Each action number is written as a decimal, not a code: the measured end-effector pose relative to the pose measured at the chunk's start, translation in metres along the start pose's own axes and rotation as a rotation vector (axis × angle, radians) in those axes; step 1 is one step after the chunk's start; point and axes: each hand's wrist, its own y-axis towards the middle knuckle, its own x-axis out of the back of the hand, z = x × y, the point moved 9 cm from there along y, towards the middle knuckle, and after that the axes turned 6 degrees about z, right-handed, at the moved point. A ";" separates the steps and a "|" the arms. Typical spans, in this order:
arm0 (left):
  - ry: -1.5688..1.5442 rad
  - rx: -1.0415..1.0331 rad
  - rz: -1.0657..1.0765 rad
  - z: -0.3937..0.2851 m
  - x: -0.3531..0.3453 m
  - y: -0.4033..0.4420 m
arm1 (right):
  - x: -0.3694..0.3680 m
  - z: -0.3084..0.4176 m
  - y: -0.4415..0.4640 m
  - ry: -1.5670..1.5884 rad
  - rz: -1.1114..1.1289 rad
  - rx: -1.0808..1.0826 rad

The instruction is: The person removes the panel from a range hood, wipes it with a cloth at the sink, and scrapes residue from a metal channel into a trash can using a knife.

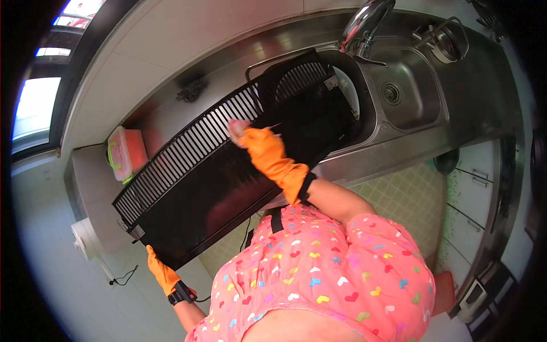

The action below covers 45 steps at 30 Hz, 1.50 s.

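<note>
A long black panel (pixel 205 214) with a slatted vent strip along its far edge lies slanted across the steel counter and over the left sink basin. My left hand (pixel 163 273), in an orange rubber glove, grips the panel's near left corner; some of its fingers are hidden beneath. In another orange glove, my right hand (pixel 266 149) is closed around a crumpled pinkish cloth (pixel 238 132), pressed near the slats around the panel's middle. Blur hides the cloth's exact shape. Small metal brackets (pixel 331 84) sit at the panel's ends.
A chrome faucet (pixel 364 25) rises behind the sinks. The right basin (pixel 419 108) has a drain, with a metal pot-like item (pixel 444 45) behind it. A dark scrubber (pixel 192 89) lies on the counter. At the left stand a pink-and-white box (pixel 126 151) and a white roll-shaped object (pixel 85 236).
</note>
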 end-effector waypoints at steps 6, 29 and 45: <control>-0.090 -0.074 -0.021 -0.024 -0.016 -0.018 | -0.091 0.152 -0.021 -1.446 -0.360 0.660; -0.105 -0.075 0.033 -0.027 -0.022 -0.016 | 0.064 -0.223 0.038 -0.241 -0.130 -0.441; 0.001 -0.040 0.004 -0.024 -0.015 -0.018 | 0.049 -0.197 0.085 -0.236 0.070 -0.154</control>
